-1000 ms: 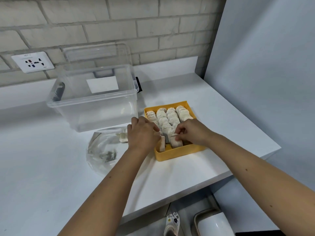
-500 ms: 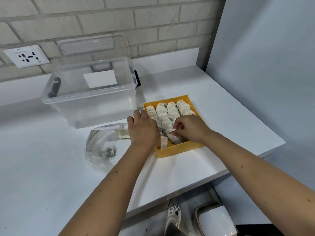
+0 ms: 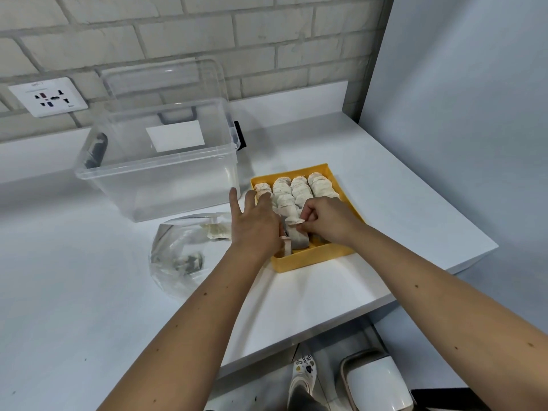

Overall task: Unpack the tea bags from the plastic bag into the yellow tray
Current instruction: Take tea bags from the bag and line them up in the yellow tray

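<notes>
Pinches a pale paper tea bag (image 3: 297,238) in the right grip (image 3: 326,222), at the near end of the rectangular yellow plastic tray (image 3: 314,260). Holds the left grip (image 3: 255,228) flat, fingers straight, over the tray's left edge, perhaps touching bags (image 3: 261,187). With the clear crumpled plastic bag (image 3: 178,262) just left.
</notes>
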Demonstrator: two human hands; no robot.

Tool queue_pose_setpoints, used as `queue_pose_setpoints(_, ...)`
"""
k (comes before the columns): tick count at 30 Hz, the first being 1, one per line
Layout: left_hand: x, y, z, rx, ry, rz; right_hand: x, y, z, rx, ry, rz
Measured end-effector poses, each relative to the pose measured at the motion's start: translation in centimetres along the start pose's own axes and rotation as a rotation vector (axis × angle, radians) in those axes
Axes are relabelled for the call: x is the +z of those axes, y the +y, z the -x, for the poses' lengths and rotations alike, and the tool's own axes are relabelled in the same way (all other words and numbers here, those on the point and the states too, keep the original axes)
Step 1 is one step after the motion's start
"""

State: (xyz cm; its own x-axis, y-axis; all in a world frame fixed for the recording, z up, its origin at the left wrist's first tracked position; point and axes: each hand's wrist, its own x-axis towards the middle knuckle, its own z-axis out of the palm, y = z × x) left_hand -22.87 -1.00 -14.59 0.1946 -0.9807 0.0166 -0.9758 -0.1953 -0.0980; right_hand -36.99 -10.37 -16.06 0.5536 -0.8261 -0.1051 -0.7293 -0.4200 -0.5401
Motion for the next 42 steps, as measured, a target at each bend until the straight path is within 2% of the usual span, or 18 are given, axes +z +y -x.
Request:
queue_pose_setpoints(6, 0.1, -0.4, -0.4, -0.120, 0.054, -0.061, 0.1, -0.1, -0.2, -0.015, 0.059, 0.016)
queue_pose_setpoints(18, 0.4, -0.4, -0.3, -0.133, 0.007, 0.092, 0.0, -0.7, 0.0, -0.025, 0.082, 0.139)
queue_pose_setpoints(21, 0.2, -1.0, 0.1, -0.119, 0.060, 0.213, -0.4, -0.9, 0.2, -0.036, 0.109, 0.129)
queue_pose_setpoints(25, -0.9, -3.3, 2.1, -0.082, 0.299, 0.505, -1.0, -1.7, 1.0, -0.033, 0.149, 0.071)
queue_pose_setpoints(28, -2.0, -5.9, 5.0, -0.187, 0.383, 0.842, -0.7, -3.1, 2.5, -0.051, 0.228, -0.052)
queue_pose_setpoints(32, -1.6, -9.6, 8.5, -0.361, 0.396, 0.946, 1.9, -6.9, 5.5, -0.164, 0.231, -0.228)
queue_pose_setpoints(34, -1.0, -11.0, 9.8, -0.416, 0.387, 0.942, 3.9, -8.6, 6.7, -0.225, 0.202, -0.285)
queue_pose_setpoints(37, 0.0, -12.1, 11.1, -0.441, 0.378, 0.815, 6.6, -10.3, 7.5, -0.282, 0.153, -0.289)
queue_pose_setpoints(42, 0.8, -13.4, 11.7, -0.367, 0.392, 0.664, 8.0, -12.7, 6.1, -0.319, 0.179, -0.246)
